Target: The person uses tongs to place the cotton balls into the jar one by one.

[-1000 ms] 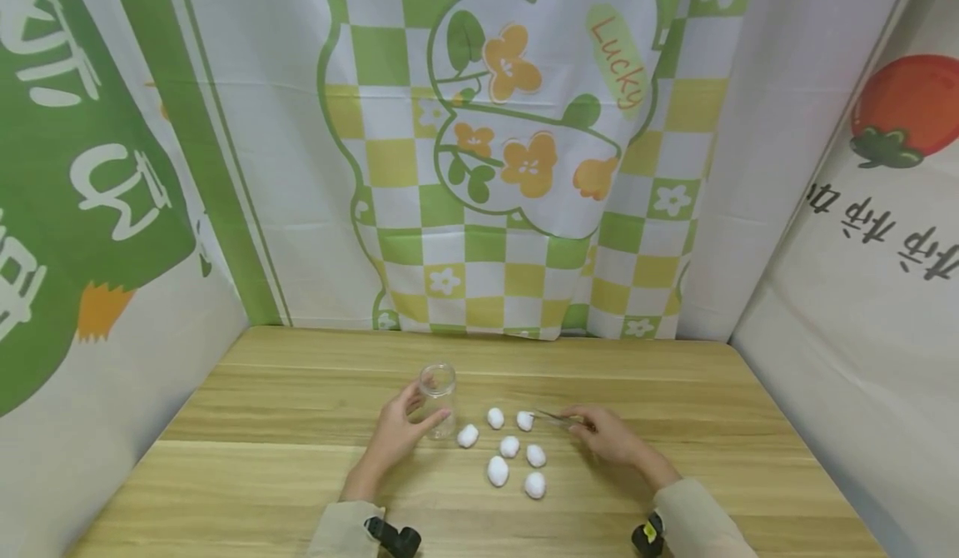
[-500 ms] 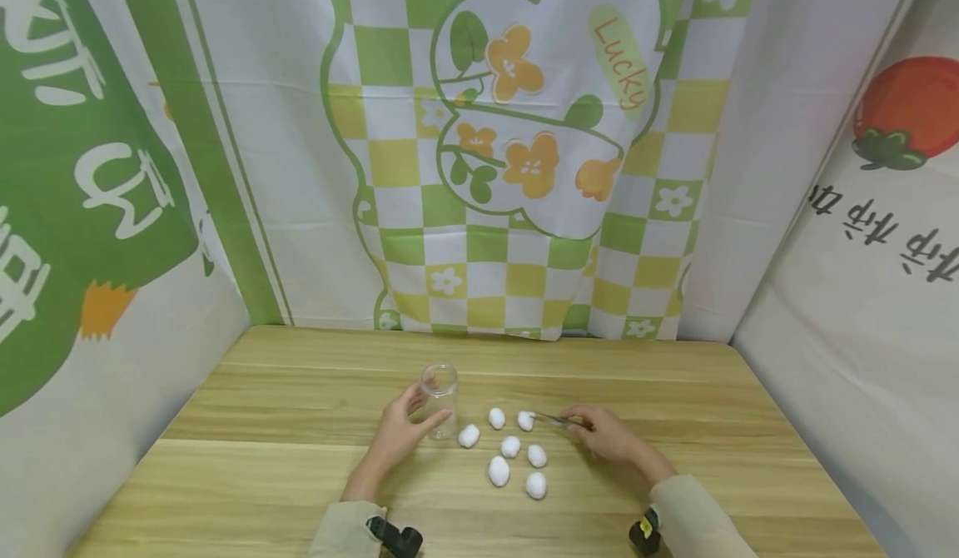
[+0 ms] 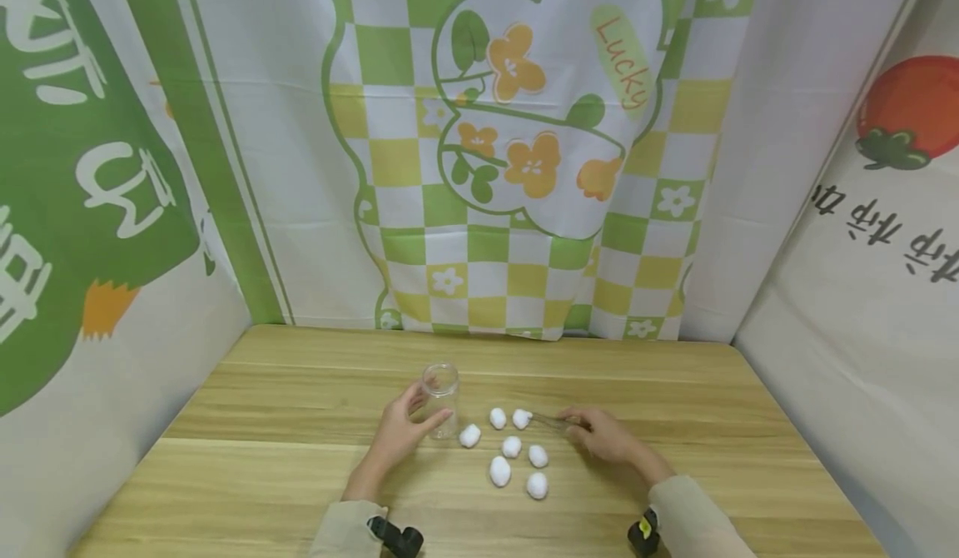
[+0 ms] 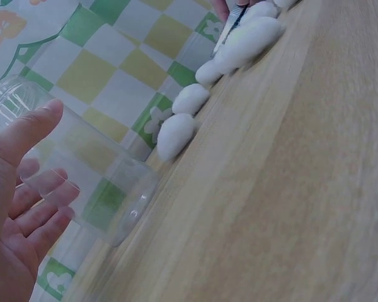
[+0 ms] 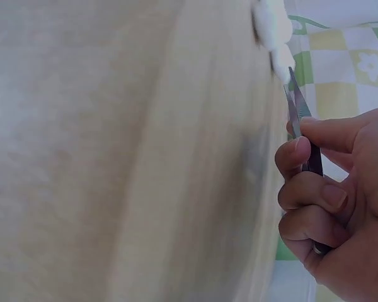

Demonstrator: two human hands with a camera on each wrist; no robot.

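Seven cotton balls (image 3: 512, 446) lie right of the jar (image 3: 439, 389) that my left hand (image 3: 395, 435) cups, so my right hand (image 3: 603, 436), pinching tweezers (image 3: 551, 420), should nip the far ball (image 3: 521, 418) gently, tips centred.

Cotton ball (image 3: 521, 418) slightly leftward (tweezers (image 3: 550, 421) too)

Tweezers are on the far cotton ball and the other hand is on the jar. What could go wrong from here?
1. The metal tweezers meet only the edge of the far white cotton ball; a shallow pinch might slip off or tear fluff.
2. The left hand holds the clear open-topped jar with loosely curved fingers; a bump could tip it.
3. Six more cotton balls lie close together; the right hand may scatter them.
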